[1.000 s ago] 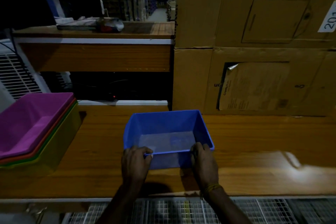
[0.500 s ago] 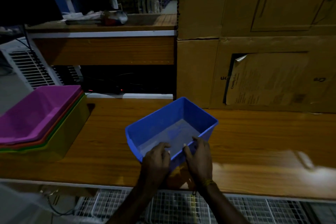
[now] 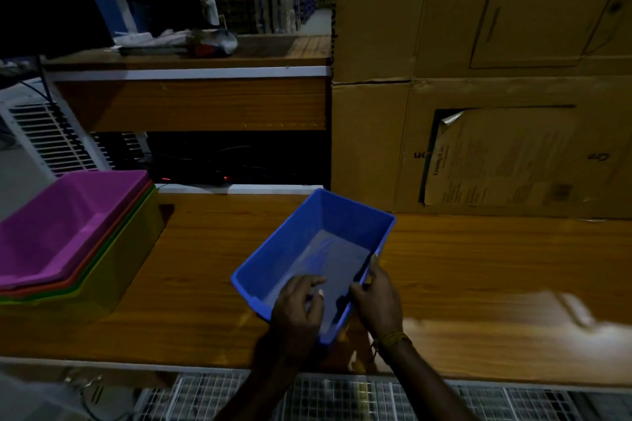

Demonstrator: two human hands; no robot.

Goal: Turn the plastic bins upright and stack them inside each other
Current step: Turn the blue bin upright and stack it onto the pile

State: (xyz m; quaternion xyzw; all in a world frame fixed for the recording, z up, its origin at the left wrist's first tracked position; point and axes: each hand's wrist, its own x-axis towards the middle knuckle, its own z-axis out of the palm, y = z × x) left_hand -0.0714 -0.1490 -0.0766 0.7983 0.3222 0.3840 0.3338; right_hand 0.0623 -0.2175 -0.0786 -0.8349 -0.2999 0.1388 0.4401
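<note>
Wooden worktop (image 3: 478, 284) underneath, bare of other bins. Nested stack (image 3: 68, 236) at left, magenta uppermost. Blue bin (image 3: 307, 249), upright, since swung diagonal and lifted at its near end, well apart from the stack. Left hand (image 3: 297, 304) and right hand (image 3: 378, 297) gripped around the near corner rim — probably readied for nesting.

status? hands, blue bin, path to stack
Both hands, left and right, grip blue bin, upright. Nested stack at left. Table between shows nothing in the way.
</note>
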